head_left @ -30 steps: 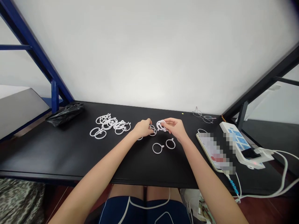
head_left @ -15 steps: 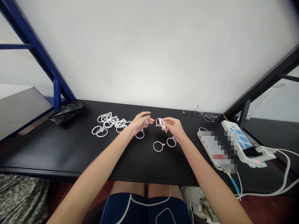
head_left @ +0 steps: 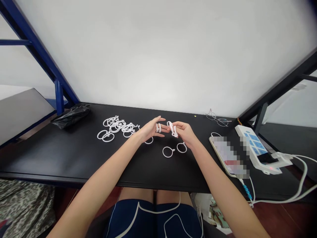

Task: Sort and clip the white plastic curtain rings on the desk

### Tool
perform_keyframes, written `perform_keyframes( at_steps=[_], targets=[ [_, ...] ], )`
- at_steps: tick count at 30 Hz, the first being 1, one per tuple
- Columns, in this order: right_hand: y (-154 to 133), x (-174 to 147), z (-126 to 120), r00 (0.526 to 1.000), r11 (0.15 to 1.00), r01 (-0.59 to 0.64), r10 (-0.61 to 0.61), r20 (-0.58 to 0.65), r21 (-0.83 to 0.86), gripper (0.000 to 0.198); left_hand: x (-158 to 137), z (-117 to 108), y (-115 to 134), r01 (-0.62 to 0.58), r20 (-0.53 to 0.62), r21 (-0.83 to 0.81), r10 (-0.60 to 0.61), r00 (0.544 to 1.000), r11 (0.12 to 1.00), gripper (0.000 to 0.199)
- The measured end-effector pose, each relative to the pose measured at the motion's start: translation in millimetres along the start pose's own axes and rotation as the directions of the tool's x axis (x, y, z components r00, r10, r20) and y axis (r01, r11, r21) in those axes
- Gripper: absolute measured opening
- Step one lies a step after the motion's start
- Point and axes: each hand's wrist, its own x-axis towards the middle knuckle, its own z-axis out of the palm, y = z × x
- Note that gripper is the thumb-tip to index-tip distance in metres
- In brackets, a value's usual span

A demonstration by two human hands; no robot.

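My left hand (head_left: 153, 129) is open above the table, its fingers stretched toward the right, with white bands (head_left: 158, 128) looped around the middle fingers. Whether these bands are whole rings I cannot tell. In my right hand (head_left: 184, 132), thumb and fingers pinch a white curtain ring (head_left: 170, 126), seen partly edge-on right at the left fingertips. Two single rings lie below the hands, one ring (head_left: 167, 152) nearer the table edge and another ring (head_left: 181, 147) under my right wrist. Part of a further ring (head_left: 149, 140) shows beside my left hand.
A loose heap of curtain rings (head_left: 116, 125) spreads left of my hands on the black table (head_left: 74, 155). Farther left is a black plastic bag (head_left: 70, 116). Rightward are eyeglasses (head_left: 218, 119), a phone (head_left: 229, 157) on a cable and a white power strip (head_left: 257, 150).
My left hand has turned and its fingers have spread, now reaching the ring in my right hand. The gap between the hands has closed. The rings on the table lie as before.
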Motion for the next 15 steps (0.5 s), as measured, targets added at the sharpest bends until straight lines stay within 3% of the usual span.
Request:
perform_keyframes(
  at_steps=[4, 6, 10, 13, 15],
  targets=[
    [0.3, -0.9, 1.4, 0.998, 0.999, 0.027, -0.029, -0.051, -0.031, 0.030, -0.1, 6.3, -0.8, -0.010, -0.047, -0.026, 0.008, 0.999, 1.000, 0.037],
    [-0.8, -1.7, 1.1, 1.000, 1.000, 0.020, -0.020, 0.001, -0.008, 0.029, 0.5, 7.7, -1.6, -0.006, -0.056, -0.023, 0.005, 0.998, 1.000, 0.036],
    [-5.1, -3.7, 0.8, 0.993, 0.997, -0.054, 0.047, 0.110, 0.056, 0.029, 3.1, 5.6, -3.0, -0.028, -0.196, 0.023, 0.031, 0.980, 0.999, 0.032],
    [-4.6, -2.8, 0.9, 0.982, 0.991, -0.126, 0.117, 0.148, 0.050, 0.032, 3.3, 4.4, -2.8, -0.011, -0.133, -0.005, 0.010, 0.991, 1.000, 0.033],
    [-1.6, -0.9, 0.4, 0.990, 0.994, -0.108, 0.105, 0.099, 0.030, 0.034, 2.7, 4.7, -2.9, 0.014, -0.061, -0.003, -0.014, 0.998, 1.000, 0.034]
  ],
)
